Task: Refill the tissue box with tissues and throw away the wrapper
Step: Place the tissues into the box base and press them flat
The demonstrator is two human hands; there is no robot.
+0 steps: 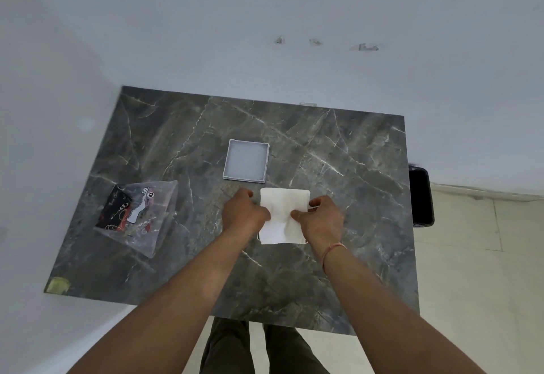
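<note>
Left hand (245,211), right hand (319,214): both pinch tissues (282,214) | long axis toward lid (246,160) | wrapper (138,214) left

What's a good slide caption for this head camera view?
Both hands, left hand and right hand, grip a white tissue stack near the empty tissue box.

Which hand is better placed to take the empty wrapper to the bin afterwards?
Left. The wrapper lies on the table's left side, nearer the left hand. The right hand is nearer the black bin, but both hands now hold the tissues.
</note>
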